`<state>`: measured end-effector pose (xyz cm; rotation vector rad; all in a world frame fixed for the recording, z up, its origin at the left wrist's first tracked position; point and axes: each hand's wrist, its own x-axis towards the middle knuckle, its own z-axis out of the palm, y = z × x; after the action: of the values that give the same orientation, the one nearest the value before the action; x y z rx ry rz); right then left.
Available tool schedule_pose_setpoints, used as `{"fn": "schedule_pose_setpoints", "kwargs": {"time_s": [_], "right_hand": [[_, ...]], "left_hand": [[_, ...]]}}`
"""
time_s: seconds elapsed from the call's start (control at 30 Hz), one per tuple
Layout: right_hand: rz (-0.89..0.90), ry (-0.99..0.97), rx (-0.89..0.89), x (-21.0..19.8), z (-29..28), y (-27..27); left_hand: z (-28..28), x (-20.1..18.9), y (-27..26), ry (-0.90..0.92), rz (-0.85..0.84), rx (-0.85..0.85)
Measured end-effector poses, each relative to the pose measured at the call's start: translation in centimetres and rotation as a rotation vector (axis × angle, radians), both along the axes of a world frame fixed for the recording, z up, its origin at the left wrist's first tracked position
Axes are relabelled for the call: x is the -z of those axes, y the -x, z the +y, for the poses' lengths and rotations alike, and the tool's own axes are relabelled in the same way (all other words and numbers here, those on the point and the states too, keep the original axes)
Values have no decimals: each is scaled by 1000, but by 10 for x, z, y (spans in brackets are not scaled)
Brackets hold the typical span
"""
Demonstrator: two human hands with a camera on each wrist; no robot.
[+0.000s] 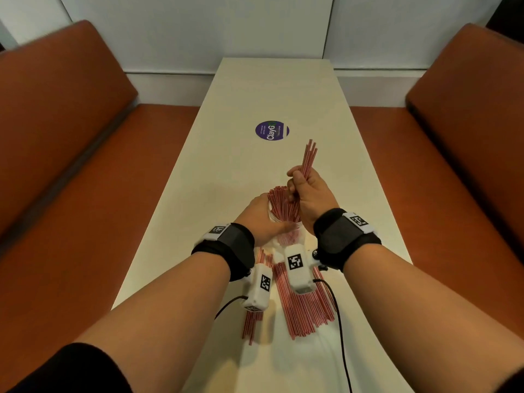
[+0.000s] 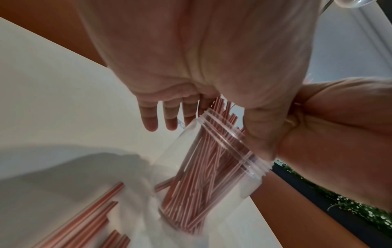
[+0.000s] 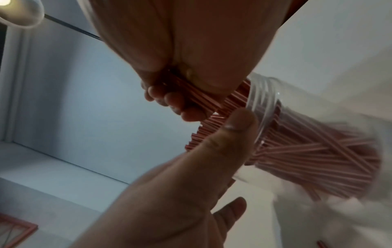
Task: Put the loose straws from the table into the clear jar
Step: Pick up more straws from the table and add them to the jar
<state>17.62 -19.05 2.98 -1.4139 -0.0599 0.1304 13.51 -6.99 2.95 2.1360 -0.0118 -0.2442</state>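
Note:
The clear jar [image 1: 272,217] stands tilted on the white table [image 1: 255,89], packed with red-and-white straws [image 1: 283,205] that stick out of its mouth. My left hand [image 1: 259,217] holds the jar at its threaded neck [image 2: 229,142], thumb [image 3: 235,129] on the rim and the other fingers [image 2: 148,120] straight beyond it. My right hand [image 1: 306,191] grips a bundle of straws [image 1: 309,156] upright just above the jar's mouth, fingers [image 3: 176,102] curled round it. Loose straws [image 1: 303,307] lie in a pile on the table under my wrists, with a smaller pile [image 1: 253,321] to its left.
A round purple sticker [image 1: 272,130] lies on the table beyond the jar. Orange benches run along the left [image 1: 71,143] and right [image 1: 467,143] sides. A pale wall [image 1: 198,29] closes the table's far end. Black cables [image 1: 340,336] trail from the wrist cameras.

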Motion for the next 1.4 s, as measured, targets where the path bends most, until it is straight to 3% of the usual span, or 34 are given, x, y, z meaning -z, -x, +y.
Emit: {"fn": "schedule_pose_setpoints", "kwargs": {"time_s": [0.3,0.53,0.7,0.87,0.97,1.07,1.4], "right_hand": [[-69,181,-31,12,0,-8],[-164,169,-31,-5,2,-10],[-289,237,157,-28,-12,0],[-124,575,226,7,-53,40],[92,947,52,48,-74,67],[220,1169,-71,71,-81,85],[221,1281,-155,63,-67,102]], "left_hand": [[2,-3,-1,-44,14,9],[-2,-9,-1,-83,-7,38],[13,2,-5,-196,93,-22],[32,19,27,-330,162,-125],[33,32,55,-464,242,-132],[24,43,76,-514,308,-113],[-6,54,86,-672,279,-133]]}}
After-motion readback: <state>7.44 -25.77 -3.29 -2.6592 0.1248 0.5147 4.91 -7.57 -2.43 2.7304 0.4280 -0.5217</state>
